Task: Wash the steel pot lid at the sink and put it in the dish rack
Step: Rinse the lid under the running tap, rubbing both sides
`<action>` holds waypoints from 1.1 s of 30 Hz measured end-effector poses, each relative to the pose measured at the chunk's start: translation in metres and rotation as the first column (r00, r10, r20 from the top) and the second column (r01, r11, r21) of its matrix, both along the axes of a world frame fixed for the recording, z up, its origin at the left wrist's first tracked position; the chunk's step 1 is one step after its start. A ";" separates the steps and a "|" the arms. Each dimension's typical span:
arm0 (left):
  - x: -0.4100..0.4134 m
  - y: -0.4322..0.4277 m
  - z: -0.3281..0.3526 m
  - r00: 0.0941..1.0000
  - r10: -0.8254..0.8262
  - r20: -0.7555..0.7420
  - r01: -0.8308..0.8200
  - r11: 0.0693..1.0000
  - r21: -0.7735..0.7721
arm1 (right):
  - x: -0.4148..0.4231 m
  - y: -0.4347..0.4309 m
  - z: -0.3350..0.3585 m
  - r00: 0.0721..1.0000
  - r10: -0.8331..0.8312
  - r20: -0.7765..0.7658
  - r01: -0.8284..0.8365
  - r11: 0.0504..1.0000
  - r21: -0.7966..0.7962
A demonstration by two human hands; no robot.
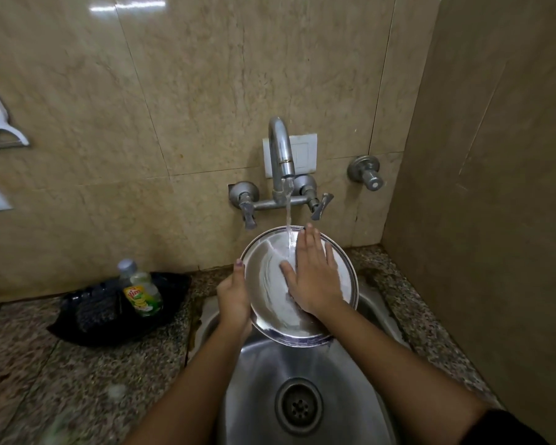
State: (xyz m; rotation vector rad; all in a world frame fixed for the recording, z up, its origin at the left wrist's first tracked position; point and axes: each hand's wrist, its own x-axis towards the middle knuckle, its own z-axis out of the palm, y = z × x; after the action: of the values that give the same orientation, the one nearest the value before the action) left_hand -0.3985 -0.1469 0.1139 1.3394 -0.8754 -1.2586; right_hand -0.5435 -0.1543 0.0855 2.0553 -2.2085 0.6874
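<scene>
The round steel pot lid [267, 284] is held tilted over the steel sink [264, 380], under the running tap [281, 152]. Water streams from the spout onto the lid's inner face. My left hand [233, 300] grips the lid's left rim, thumb over the edge. My right hand [313, 277] lies flat on the lid's face with fingers spread, just right of the stream. No dish rack is in view.
A dish soap bottle [140, 289] rests on a black plastic bag [109, 309] on the speckled granite counter [61, 380] to the left. Two tap handles [247, 207] and a wall valve [366, 173] jut from the tiled wall. A side wall stands close on the right.
</scene>
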 end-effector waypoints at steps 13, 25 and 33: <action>0.025 -0.008 0.009 0.944 -0.300 0.138 0.319 0.937 -0.143 | -0.025 -0.038 0.070 0.784 0.538 0.310 -0.585 0.807 0.080; 0.010 -0.010 0.000 0.973 -0.230 -0.006 0.226 0.963 -0.148 | -0.026 -0.031 0.068 0.764 0.506 0.401 -0.521 0.850 -0.081; 0.018 -0.021 0.012 0.847 -0.495 0.193 0.512 0.858 -0.049 | -0.017 -0.031 0.069 0.749 0.449 0.487 -0.527 0.850 0.026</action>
State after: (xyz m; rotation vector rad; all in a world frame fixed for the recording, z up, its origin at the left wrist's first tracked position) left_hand -0.3801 -0.1674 0.1260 1.1884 -1.4677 -1.4832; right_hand -0.5605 -0.1851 0.1543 2.8666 -1.9548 1.1917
